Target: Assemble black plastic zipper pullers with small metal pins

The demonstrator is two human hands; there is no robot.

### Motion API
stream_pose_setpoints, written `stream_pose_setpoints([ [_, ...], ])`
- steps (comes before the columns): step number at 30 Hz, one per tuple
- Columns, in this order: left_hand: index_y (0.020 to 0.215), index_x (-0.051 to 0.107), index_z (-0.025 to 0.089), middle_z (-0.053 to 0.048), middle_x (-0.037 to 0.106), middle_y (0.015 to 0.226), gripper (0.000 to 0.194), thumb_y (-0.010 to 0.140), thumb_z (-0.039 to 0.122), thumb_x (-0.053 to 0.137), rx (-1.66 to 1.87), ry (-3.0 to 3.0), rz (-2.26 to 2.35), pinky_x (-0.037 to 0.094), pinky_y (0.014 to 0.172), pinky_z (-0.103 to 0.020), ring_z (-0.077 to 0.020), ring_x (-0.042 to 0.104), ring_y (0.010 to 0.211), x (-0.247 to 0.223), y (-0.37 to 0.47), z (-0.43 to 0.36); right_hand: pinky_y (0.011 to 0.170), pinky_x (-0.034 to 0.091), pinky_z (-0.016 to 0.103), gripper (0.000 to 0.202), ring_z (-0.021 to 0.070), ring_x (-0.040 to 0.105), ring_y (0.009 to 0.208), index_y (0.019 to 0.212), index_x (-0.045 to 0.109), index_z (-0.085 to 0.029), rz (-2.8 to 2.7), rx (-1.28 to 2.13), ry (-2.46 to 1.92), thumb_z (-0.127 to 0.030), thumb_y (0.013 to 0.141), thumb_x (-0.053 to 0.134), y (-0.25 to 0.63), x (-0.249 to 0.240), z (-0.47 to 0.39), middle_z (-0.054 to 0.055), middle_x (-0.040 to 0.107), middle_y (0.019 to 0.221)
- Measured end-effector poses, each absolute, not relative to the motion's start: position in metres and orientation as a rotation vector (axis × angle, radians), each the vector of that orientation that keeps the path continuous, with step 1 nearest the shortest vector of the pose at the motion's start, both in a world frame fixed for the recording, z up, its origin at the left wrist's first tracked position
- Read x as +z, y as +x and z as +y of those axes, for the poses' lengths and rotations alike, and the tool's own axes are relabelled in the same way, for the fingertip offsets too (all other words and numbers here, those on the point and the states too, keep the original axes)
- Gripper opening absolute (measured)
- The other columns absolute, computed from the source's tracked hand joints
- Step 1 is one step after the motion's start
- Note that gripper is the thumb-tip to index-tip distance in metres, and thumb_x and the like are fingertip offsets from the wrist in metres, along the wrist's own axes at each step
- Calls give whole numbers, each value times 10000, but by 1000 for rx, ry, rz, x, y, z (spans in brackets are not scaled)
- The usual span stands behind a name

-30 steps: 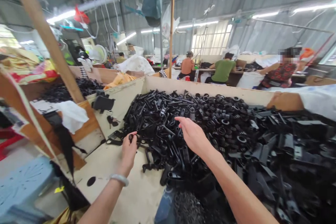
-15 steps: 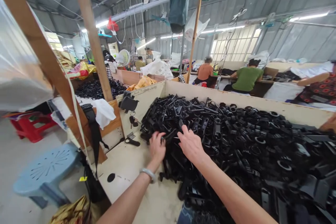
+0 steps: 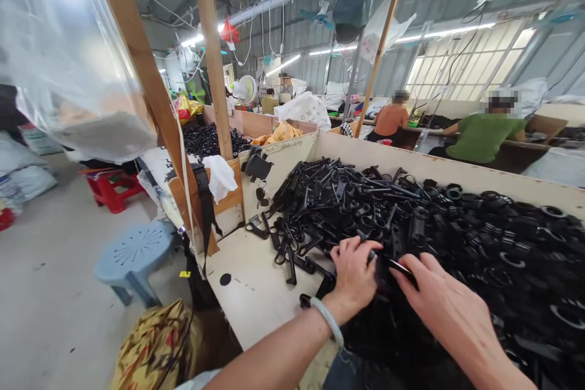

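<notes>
Over the near side of a heap of black parts (image 3: 342,189), the left hand (image 3: 354,271) (1 pale bracelet (image 3: 327,318) rings its wrist) pinches a small dark part (image 3: 372,255), shape unclear; just beside it, the right hand (image 3: 443,295) grips a slim black piece (image 3: 404,272). The heap lies on a pale tabletop (image 3: 260,311).

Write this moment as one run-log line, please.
Left hand: holding small black part; right hand: holding slim black part; black pile: around hands

The black parts (image 3: 340,187) look plastic, smooth and slightly glossy.
</notes>
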State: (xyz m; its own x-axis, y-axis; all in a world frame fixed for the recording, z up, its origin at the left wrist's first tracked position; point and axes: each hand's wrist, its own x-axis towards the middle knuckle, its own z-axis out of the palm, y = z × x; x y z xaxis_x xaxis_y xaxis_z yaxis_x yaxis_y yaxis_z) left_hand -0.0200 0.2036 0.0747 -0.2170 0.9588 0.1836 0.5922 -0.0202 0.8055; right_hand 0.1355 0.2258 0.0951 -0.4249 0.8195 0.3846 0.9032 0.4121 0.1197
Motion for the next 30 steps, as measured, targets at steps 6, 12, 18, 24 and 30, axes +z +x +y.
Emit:
stream_pose_setpoints([
  [6, 1210, 740, 369, -46, 620, 1431, 424, 875, 196, 543, 1073, 1629, 1650, 305, 1188, -535, -273, 445, 1442, 93, 0, 196, 416, 419, 280, 274, 180, 668, 536, 1151, 686, -314, -2282, -240, -1550, -452, 978, 523, 177, 80, 222, 38, 655, 1052],
  [12, 1113, 771, 299, -40, 738, 1223, 305, 889, 228, 578, 1165, 1535, 1727, 508, 1031, -411, -236, 666, 1145, 98, -91, 161, 380, 429, 262, 340, 133, 627, 500, 1086, 776, -331, -2219, -154, -1551, -467, 962, 490, 180, 88, 213, 62, 612, 1166],
  [18, 1248, 653, 194, -107, 600, 1410, 315, 973, 348, 659, 1311, 1281, 2229, 454, 1090, -565, -302, 570, 1284, 58, -210, 172, 404, 443, 242, 274, 117, 629, 507, 1048, 779, -296, -2191, -206, -1530, -387, 967, 533, 171, 103, 196, 46, 638, 1113],
  [24, 1290, 639, 195, -115, 583, 1451, 343, 983, 347, 647, 1339, 1326, 2139, 433, 1118, -587, -311, 555, 1325, 18, -184, 207, 486, 505, 256, 252, 148, 699, 603, 1068, 749, -275, -2151, -140, -1584, -351, 989, 522, 184, 106, 175, 45, 659, 1102],
  [30, 1360, 601, 245, -76, 568, 1505, 409, 978, 224, 455, 1494, 1375, 1920, 334, 1242, -433, -242, 477, 1430, 9, -118, 216, 554, 519, 264, 278, 148, 706, 649, 1081, 736, -275, -2018, -1, -1622, -355, 1014, 478, 206, 99, 147, 40, 674, 1079],
])
